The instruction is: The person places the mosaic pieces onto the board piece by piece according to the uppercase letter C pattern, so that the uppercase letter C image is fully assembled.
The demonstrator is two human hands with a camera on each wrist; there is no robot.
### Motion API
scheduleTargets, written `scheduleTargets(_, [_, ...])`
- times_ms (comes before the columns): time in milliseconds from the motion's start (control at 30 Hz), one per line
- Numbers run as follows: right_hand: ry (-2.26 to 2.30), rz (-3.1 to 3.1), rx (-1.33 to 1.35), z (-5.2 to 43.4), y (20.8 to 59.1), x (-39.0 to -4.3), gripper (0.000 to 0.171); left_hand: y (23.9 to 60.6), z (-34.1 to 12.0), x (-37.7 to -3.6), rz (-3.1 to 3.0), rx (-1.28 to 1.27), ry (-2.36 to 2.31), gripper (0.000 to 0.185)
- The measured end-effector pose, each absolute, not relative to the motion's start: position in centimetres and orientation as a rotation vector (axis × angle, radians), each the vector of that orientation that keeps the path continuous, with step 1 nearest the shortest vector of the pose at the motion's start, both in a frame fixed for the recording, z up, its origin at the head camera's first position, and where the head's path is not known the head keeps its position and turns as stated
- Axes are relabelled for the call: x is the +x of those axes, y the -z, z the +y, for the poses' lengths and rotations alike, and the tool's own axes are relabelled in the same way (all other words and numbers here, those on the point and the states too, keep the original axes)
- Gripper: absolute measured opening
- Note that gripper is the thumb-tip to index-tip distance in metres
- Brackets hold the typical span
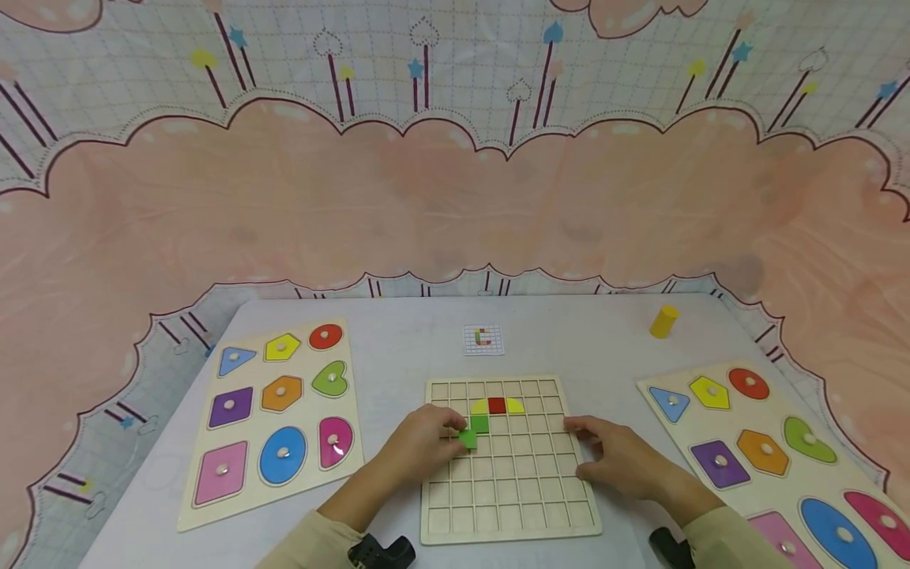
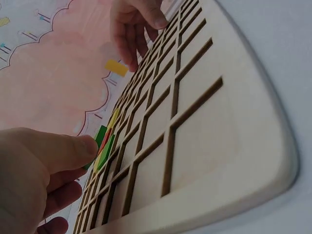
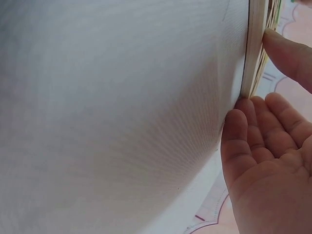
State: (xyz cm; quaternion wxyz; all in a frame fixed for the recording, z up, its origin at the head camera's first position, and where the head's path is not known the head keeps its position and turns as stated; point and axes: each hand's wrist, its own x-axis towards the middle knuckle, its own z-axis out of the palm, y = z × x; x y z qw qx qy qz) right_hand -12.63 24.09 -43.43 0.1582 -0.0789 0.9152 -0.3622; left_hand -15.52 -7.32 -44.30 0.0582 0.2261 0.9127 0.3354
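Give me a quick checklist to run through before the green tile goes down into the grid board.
1. Left hand pinches the loose green tile: ok.
2. Tile lined up square with a cell: not ok, it sits tilted across the grid lines.
3. Cell under the tile free: cannot tell, the tile and fingers cover it.
4. Right hand steadies the grid board at its right edge: ok, fingers rest against the rim.
5. Neighbouring pieces seated: ok, the second green tile, red tile and yellow pieces lie flat in their cells.
6. Pattern card readable: cannot tell, too small.
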Motion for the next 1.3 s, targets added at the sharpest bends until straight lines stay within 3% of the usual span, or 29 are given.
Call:
scheduleTargets(567, [1.042, 2.615, -0.225, 24.1, 43.2, -12.5, 0.067, 45.3, -6.2, -15.1, 2.879, 0.821, -0.920, 0.015])
scheduleTargets(1300, [1.022, 2.623, -0.228, 24.0, 43.1, -12.5, 0.066, 45.4, -5.5, -15.0, 2.894, 0.798, -0.903, 0.019])
